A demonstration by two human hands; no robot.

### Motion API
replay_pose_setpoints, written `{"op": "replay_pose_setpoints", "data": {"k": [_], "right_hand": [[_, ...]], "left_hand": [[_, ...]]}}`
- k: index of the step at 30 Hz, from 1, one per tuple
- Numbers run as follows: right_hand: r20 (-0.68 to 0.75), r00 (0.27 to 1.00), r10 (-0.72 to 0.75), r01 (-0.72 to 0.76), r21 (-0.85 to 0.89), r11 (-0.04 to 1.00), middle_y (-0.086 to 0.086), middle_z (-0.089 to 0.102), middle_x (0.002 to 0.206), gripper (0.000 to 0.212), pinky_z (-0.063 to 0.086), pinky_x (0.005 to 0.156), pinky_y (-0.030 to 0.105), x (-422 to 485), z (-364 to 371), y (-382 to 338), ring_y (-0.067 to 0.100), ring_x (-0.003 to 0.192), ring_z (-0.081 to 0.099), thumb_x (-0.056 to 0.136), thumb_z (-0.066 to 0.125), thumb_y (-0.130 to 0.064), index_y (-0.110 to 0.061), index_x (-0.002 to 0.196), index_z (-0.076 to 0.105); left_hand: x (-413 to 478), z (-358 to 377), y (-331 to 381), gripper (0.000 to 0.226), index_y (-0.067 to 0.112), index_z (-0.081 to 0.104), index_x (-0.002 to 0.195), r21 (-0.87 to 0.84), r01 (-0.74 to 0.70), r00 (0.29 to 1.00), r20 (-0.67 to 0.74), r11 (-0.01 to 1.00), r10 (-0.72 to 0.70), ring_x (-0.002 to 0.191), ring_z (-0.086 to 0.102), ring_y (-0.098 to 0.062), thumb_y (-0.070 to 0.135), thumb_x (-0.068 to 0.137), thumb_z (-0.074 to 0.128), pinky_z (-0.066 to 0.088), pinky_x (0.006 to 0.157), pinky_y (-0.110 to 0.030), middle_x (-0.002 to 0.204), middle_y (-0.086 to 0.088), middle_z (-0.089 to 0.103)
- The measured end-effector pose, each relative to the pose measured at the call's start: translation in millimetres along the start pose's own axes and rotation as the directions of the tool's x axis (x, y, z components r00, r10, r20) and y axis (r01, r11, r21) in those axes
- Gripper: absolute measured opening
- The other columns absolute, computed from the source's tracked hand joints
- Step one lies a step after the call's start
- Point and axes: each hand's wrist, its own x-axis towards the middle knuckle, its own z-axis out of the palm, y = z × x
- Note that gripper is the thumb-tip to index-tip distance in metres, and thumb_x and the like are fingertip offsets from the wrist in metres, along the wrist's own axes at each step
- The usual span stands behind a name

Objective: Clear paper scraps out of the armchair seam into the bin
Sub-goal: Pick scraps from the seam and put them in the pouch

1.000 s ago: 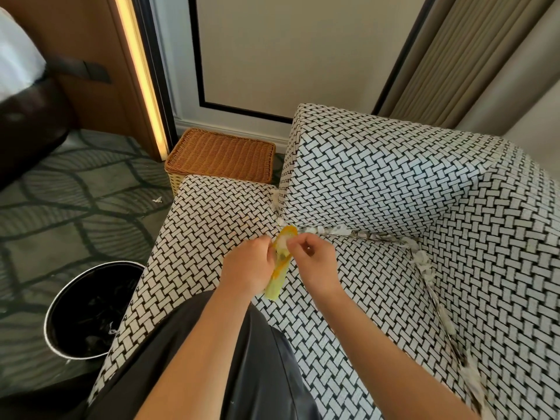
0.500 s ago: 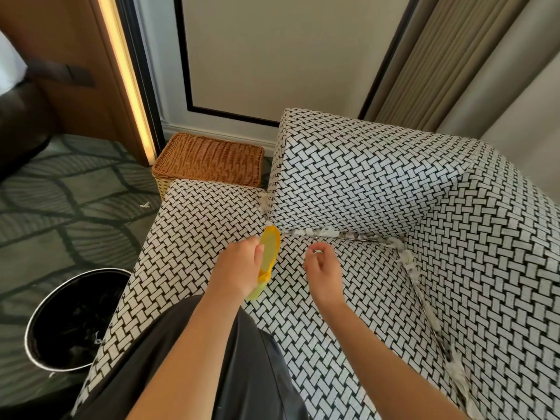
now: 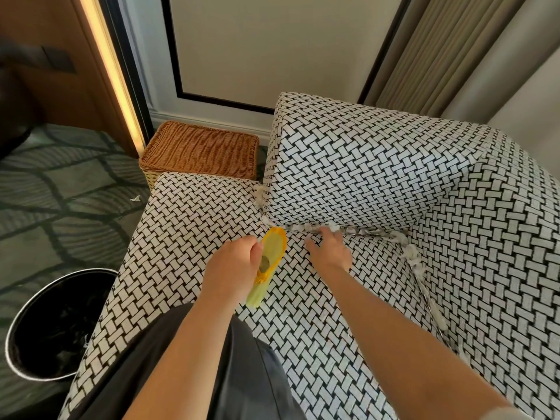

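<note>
- The left hand (image 3: 233, 268) is wrapped around a yellow plastic tool (image 3: 271, 253), gripping it about halfway down. The oval head points up toward the seam and the paler handle end sticks out below the hand.
- The head of the tool sits just over the seat cushion, right beside the corner where the armrest block meets the seat.
- The right hand (image 3: 328, 250) isn't holding anything. Its fingers are stretched forward and the thumb is splayed off to the side, with the fingertips (image 3: 330, 231) right at the seam and touching the white bits there.
- The paper scraps (image 3: 409, 256) are mostly wedged in the seam of the armchair (image 3: 378, 177). One line of them runs under the armrest block, then it turns the corner and trails down along the backrest side toward the lower right.
- A couple more tufts poke out at the front end of the armrest, near the tool's head.
- The bin (image 3: 18, 334) is black with a shiny rim and a dark liner. It stands on the carpet at lower left, just beside the seat's front corner.
- One stray scrap (image 3: 135, 198) lies on the patterned carpet (image 3: 60, 213), well apart from the bin.
- A wicker basket (image 3: 200, 150) sits behind the seat, against the wall.
- The person's dark-clothed leg (image 3: 242, 374) rests on the seat.
</note>
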Motion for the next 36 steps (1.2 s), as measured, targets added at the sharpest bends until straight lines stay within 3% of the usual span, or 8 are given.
{"op": "replay_pose_setpoints", "data": {"k": [4,12,17,21,25,28,32,36], "right_hand": [[0.022,1.0,-0.021,0.022,-0.083,0.996,0.011,0.043,0.13,0.049,0.045,0.058,0.028,12,-3,-3,0.025,0.091,0.06,0.093,0.04,-0.051,-0.021,0.132,0.04],[-0.03,0.987,-0.156,0.152,-0.105,0.983,0.003,0.054,0.117,0.033,0.047,0.063,0.029,16,-4,-4,0.022,0.088,0.061,0.096,0.042,-0.039,-0.023,0.124,0.05],[-0.286,0.864,-0.414,0.46,0.116,0.88,0.002,0.062,0.098,0.019,0.053,0.053,0.03,-17,27,13,0.018,0.063,0.062,0.093,0.053,-0.022,-0.01,0.098,0.068],[-0.353,0.831,-0.431,0.527,0.246,0.814,0.003,0.064,0.09,0.012,0.049,0.066,0.019,-47,34,23,0.013,0.076,0.058,0.088,0.061,-0.01,-0.004,0.092,0.07],[-0.272,0.926,-0.263,0.373,0.546,0.75,-0.003,0.061,0.088,0.016,0.048,0.075,0.017,-80,20,23,0.008,0.082,0.056,0.092,0.054,-0.014,-0.007,0.096,0.068],[-0.129,0.985,-0.117,0.174,0.761,0.626,-0.006,0.06,0.074,0.014,0.045,0.06,0.015,-104,0,15,-0.001,0.06,0.049,0.093,0.054,-0.019,-0.014,0.086,0.066],[-0.074,0.989,-0.128,0.123,0.889,0.442,-0.003,0.053,0.056,0.018,0.039,0.049,0.014,-128,-38,-8,0.004,0.05,0.044,0.089,0.06,-0.018,-0.011,0.073,0.063],[-0.12,0.976,-0.182,0.203,0.8,0.565,-0.009,0.044,0.049,0.022,0.031,0.047,0.018,-131,-56,-27,0.004,0.045,0.034,0.088,0.06,-0.014,-0.01,0.066,0.062]], "left_hand": [[3,2,-1,0.031,0.016,0.054,0.08,-0.006,0.012,1.0,-0.002,1.0,-0.012,0.058,0.049,-0.015,0.031,0.097,0.034,0.034,0.051,-0.027,0.066,0.001,0.054],[3,1,0,0.031,0.015,0.055,0.081,0.019,0.013,1.0,0.017,1.0,-0.013,0.047,0.044,-0.008,0.031,0.098,0.034,0.031,0.046,-0.019,0.062,0.003,0.053],[2,1,1,0.031,0.013,0.055,0.08,-0.053,0.054,0.999,0.004,0.997,-0.054,0.048,0.041,-0.01,0.029,0.098,0.034,0.028,0.046,-0.023,0.06,0.001,0.051],[-3,-3,4,0.031,0.014,0.054,0.079,-0.034,0.04,0.999,0.006,0.999,-0.04,0.05,0.042,-0.009,0.03,0.097,0.036,0.027,0.046,-0.023,0.061,0.004,0.049],[-11,-9,7,0.034,0.02,0.042,0.064,-0.023,0.042,0.998,0.049,0.999,-0.041,0.049,0.041,-0.009,0.029,0.097,0.037,0.031,0.047,-0.023,0.057,0.005,0.043],[-18,-13,11,0.035,0.019,0.044,0.065,-0.056,0.055,0.995,0.089,0.997,-0.05,0.054,0.053,-0.014,0.029,0.097,0.037,0.037,0.048,-0.025,0.059,0.003,0.048],[-30,-13,26,0.035,0.017,0.043,0.065,-0.037,0.055,0.994,0.1,0.998,-0.051,0.053,0.045,-0.014,0.03,0.097,0.038,0.034,0.051,-0.028,0.058,0.004,0.046],[-45,-9,40,0.03,0.016,0.05,0.073,-0.04,0.067,0.996,0.061,0.997,-0.065,0.059,0.051,-0.019,0.028,0.097,0.037,0.034,0.053,-0.028,0.062,0.003,0.05]]}}
